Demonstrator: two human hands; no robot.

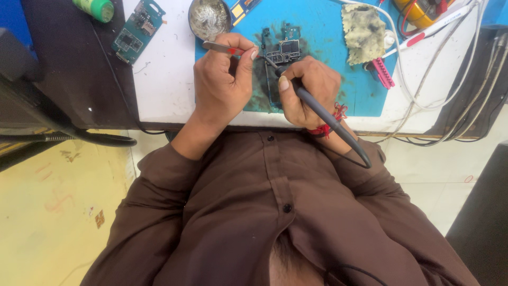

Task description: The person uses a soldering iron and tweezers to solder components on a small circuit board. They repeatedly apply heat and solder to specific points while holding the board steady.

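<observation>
Nearby, a sponge [364,33] lies; left hand [219,79] grips tweezers [222,48], right hand [307,90] a soldering iron [323,114].

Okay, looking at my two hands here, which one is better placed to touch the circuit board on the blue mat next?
Right, probably. The right hand grips the soldering iron with its tip already at the circuit board. The left hand holds tweezers lying sideways above its knuckles, pointing away from the board.

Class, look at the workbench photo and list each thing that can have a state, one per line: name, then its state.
left hand: shut on tweezers
right hand: shut on soldering iron, tip down on the board
circuit board: bare, flat on blue mat
spare board: lying untouched
sponge: stained
</observation>
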